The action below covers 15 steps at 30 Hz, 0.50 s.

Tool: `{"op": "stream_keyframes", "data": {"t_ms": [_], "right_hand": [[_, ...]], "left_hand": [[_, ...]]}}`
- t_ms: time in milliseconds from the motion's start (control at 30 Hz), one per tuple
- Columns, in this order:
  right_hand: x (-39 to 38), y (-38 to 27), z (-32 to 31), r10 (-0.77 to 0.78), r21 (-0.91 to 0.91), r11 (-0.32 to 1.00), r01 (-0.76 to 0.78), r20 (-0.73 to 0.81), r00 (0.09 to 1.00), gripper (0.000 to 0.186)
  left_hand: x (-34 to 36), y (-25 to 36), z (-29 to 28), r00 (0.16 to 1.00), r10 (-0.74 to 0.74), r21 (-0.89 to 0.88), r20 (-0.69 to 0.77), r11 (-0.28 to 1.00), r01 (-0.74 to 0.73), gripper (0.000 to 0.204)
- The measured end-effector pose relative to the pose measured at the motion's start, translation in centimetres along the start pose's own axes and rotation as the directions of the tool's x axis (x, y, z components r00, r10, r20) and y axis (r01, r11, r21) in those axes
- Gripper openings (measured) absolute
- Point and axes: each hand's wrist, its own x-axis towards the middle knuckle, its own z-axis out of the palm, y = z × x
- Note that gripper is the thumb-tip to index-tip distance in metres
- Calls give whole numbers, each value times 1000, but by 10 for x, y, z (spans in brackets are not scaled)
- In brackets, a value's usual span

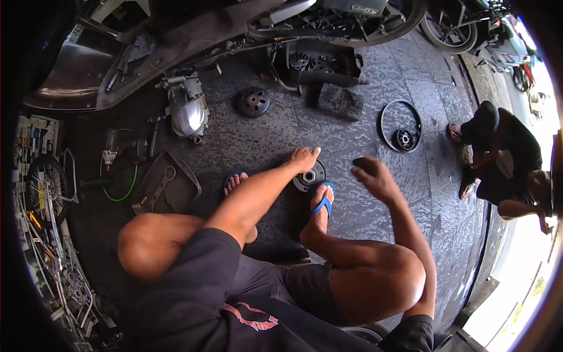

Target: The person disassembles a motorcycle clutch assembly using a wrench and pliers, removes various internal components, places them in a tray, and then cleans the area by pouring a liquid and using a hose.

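Observation:
A round metal clutch part [309,178] with a large nut at its centre lies on the floor between my feet. My left hand [304,159] is at its far edge, fingers curled down and closed; what they grip is hidden under the hand. Off to the right, my right hand [374,178] hangs in the air with thumb and fingers apart and nothing in it. Its fingertips are dark. Beside the clutch part is my foot in a blue flip-flop [326,203].
Ahead lie a clutch bell [253,102], a silver engine cover [187,112], a dark block [340,102] and a ring [382,125] around a small hub [404,139]. A tray [189,172] holding a wrench [157,190] is left. A person [513,146] crouches right. A motorcycle [352,20] stands beyond.

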Motion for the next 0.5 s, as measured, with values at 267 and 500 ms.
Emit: {"op": "stream_keyframes", "data": {"t_ms": [267, 500], "right_hand": [[21, 31, 95, 36, -399, 917, -25, 19, 999, 44], [42, 33, 133, 46, -599, 796, -90, -89, 995, 51]], "left_hand": [[0, 45, -4, 996, -94, 90, -7, 991, 94, 61], [-2, 47, -15, 992, -105, 41, 70, 994, 102, 45]]}}
